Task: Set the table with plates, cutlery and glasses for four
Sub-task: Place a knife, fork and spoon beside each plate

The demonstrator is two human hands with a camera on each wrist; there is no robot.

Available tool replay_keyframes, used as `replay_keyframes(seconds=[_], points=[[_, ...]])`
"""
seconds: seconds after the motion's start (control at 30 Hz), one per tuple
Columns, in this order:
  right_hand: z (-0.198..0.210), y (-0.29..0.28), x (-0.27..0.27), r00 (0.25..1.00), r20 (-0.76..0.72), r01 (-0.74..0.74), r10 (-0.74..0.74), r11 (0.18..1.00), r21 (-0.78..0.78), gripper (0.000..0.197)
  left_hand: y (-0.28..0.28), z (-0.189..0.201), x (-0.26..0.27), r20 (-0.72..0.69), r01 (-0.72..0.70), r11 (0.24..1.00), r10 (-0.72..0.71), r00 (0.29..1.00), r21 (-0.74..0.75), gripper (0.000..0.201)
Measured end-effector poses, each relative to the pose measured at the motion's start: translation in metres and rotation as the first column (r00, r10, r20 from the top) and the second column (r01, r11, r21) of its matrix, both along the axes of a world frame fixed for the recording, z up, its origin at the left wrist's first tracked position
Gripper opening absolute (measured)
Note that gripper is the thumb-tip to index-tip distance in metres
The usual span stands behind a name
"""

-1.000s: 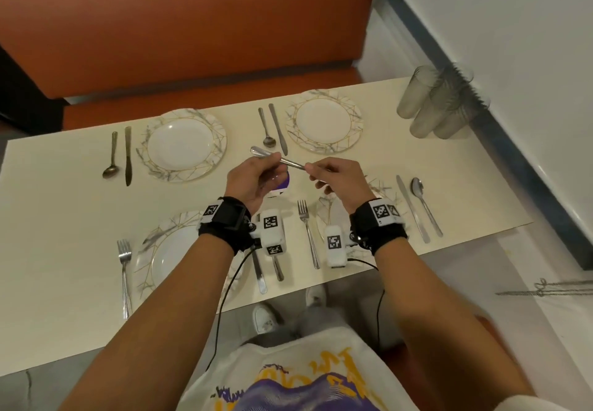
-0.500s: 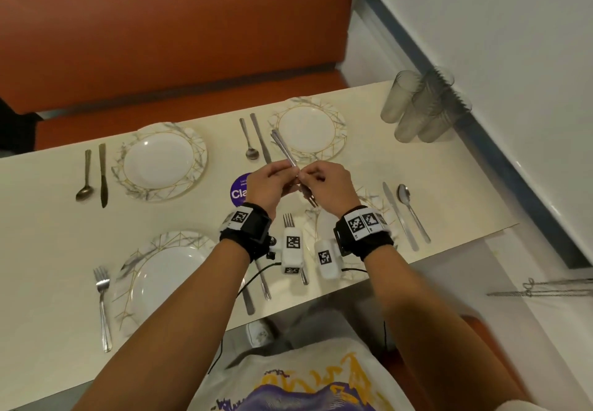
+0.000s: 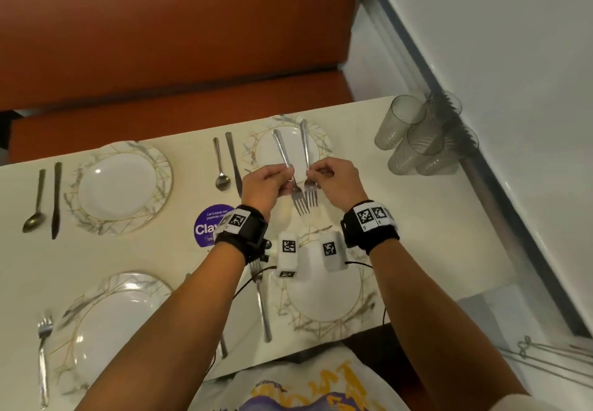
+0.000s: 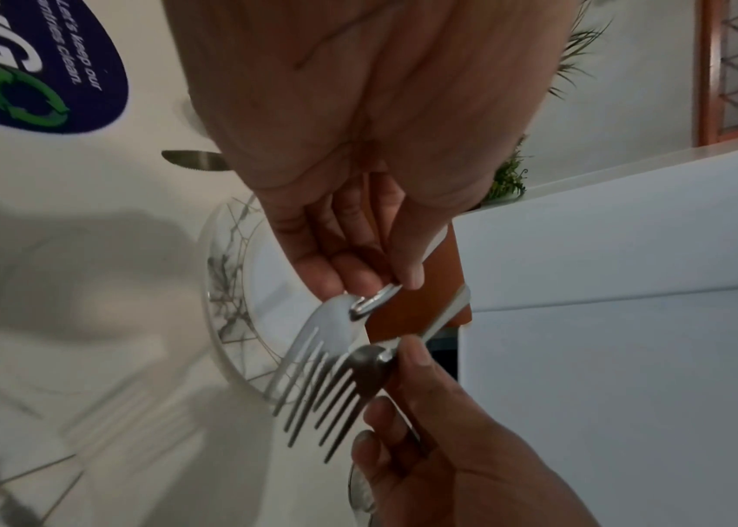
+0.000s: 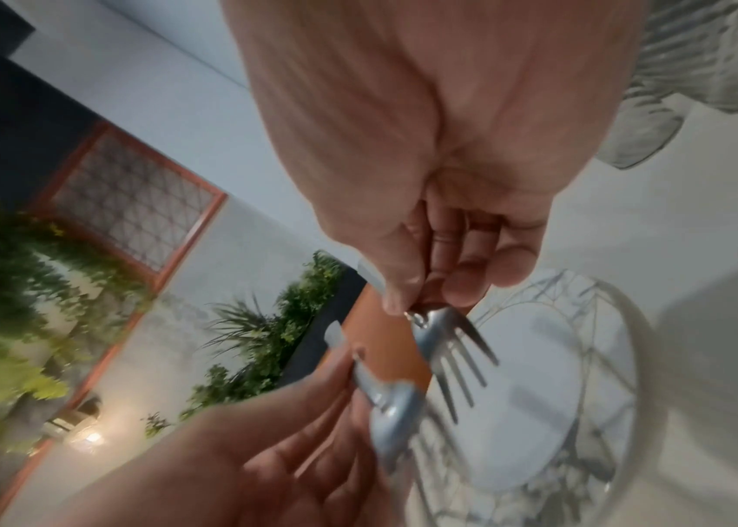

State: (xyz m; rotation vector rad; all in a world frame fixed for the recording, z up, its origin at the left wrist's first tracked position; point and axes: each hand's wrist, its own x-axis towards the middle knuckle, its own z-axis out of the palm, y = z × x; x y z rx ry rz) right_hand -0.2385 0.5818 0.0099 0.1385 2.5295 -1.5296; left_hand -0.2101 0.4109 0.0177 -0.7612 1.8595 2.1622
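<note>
Above the middle of the table my left hand pinches one fork by its neck. My right hand pinches a second fork the same way. Both forks hang side by side, tines toward me and handles out over the far right plate. In the left wrist view my fingertips clamp the fork just above its tines. The right wrist view has the right fork pinched between thumb and fingers. Several upturned glasses stand at the table's far right corner.
Plates lie at far left, near left and near right. A spoon and knife lie left of the far right plate; another pair lies at far left. Forks lie near me. A purple sticker marks the table.
The two forks, held together between both hands before, are now apart, one in each hand, handles swung away from me over the far right plate.
</note>
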Motion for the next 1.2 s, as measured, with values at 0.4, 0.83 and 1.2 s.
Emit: replay_keyframes(seconds=[0.4, 0.83, 1.2], points=[[-0.078, 0.078, -0.104, 0.97, 0.201, 0.063, -0.135, 0.943, 0.328, 0.014, 0.011, -0.034, -0.029, 0.133, -0.035, 0.998, 0.042, 0.99, -0.058, 0.014], [-0.105, 0.074, -0.153, 0.929, 0.273, 0.167, -0.249, 0.942, 0.29, 0.007, 0.01, -0.048, -0.028, 0.171, -0.046, 0.996, 0.059, 0.984, -0.081, 0.018], [-0.09, 0.072, -0.159, 0.945, 0.235, 0.154, -0.229, 0.942, 0.297, 0.013, 0.007, -0.051, -0.028, 0.168, -0.053, 0.996, 0.064, 0.984, -0.067, 0.016]])
